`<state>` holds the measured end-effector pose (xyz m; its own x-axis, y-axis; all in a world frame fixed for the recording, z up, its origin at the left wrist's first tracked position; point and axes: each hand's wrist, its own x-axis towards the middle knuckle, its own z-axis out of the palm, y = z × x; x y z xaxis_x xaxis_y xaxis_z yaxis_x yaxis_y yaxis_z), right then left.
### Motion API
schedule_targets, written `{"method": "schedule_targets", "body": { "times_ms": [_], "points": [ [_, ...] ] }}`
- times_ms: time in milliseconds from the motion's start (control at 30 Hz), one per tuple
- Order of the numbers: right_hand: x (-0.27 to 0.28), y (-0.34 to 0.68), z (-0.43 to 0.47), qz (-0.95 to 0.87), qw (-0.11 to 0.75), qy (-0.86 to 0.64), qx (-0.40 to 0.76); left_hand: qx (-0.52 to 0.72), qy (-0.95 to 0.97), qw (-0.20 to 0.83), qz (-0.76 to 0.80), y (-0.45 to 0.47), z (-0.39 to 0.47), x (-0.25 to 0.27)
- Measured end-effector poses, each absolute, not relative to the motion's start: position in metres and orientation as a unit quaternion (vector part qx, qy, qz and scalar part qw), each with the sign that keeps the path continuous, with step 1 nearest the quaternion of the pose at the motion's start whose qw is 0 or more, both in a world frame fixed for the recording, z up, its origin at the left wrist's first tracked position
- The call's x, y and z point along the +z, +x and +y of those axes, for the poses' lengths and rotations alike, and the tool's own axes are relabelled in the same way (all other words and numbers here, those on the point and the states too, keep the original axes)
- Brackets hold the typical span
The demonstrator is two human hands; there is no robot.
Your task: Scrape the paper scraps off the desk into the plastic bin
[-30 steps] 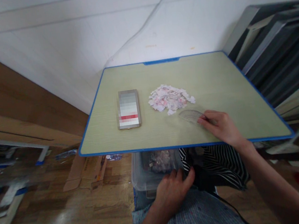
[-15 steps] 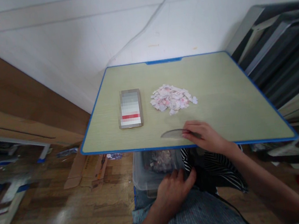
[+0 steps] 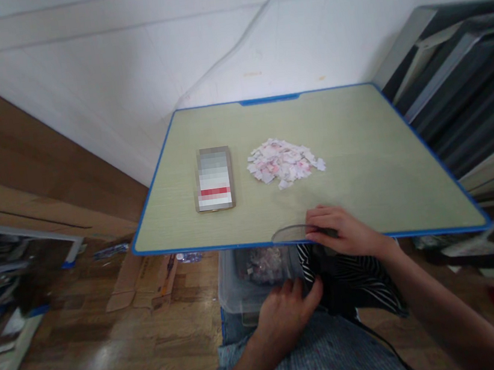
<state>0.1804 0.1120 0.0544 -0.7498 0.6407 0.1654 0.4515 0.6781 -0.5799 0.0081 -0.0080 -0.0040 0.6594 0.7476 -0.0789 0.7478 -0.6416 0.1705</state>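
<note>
Clear plastic protractor [image 3: 289, 234] pinched between thumb and fingers, the right hand [image 3: 344, 230] is at the near edge of a blue-rimmed, pale green table [image 3: 369, 144]. Apart from it, the left hand [image 3: 285, 316] lies low beside a translucent bin [image 3: 230, 290]; whether it grips anything cannot be told. Beyond the protractor sits a pile of paper scraps [image 3: 283, 163], a pixelated rectangular object [image 3: 214, 180] to its left.

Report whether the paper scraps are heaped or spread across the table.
Heaped: the paper scraps overlap in one loose pile on the table.
</note>
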Motion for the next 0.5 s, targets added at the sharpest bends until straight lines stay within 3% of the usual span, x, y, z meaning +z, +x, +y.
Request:
{"method": "schedule_targets", "body": {
  "times_ms": [267, 500],
  "points": [
    [0.06, 0.19, 0.118, -0.866, 0.263, -0.343, 0.252, -0.014, 0.909, 0.105, 0.404, 0.008, -0.006, -0.001],
    [0.051, 0.224, 0.146, -0.709, 0.438, -0.523, 0.177, -0.028, 0.907, 0.107, 0.406, 0.007, -0.007, -0.001]
  ]
}}
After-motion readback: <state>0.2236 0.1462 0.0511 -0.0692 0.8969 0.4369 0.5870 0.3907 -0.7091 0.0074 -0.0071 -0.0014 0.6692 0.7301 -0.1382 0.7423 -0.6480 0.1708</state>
